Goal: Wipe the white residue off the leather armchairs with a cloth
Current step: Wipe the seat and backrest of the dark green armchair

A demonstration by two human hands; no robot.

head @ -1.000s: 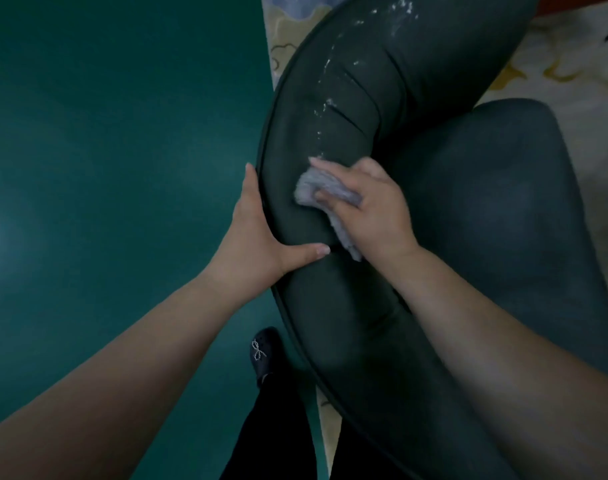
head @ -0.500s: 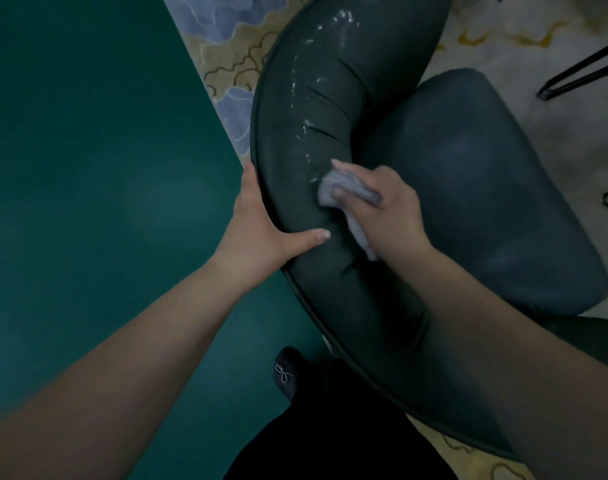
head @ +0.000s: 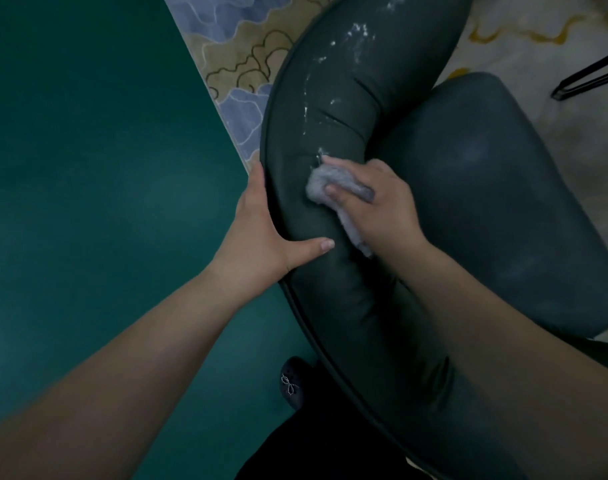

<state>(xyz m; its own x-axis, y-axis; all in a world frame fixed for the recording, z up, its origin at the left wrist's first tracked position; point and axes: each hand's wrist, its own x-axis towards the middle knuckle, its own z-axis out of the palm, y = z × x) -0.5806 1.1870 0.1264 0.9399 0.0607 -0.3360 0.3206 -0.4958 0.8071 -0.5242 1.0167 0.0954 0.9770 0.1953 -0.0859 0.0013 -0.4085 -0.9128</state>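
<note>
Right hand (head: 382,206) presses cloth (head: 327,183) on armchair (head: 330,109), left hand (head: 261,233) braces

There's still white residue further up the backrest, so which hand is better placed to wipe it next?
Right. The right hand already holds the cloth just below the white residue; the left hand only braces the armchair edge.

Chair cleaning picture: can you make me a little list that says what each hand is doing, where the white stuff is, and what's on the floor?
left hand: rests on the outer edge of the armchair backrest
right hand: holds a grey cloth against the backrest
white residue: specks beyond the cloth
seat cushion: dark, no clear specks
floor: green, patterned rug
</note>
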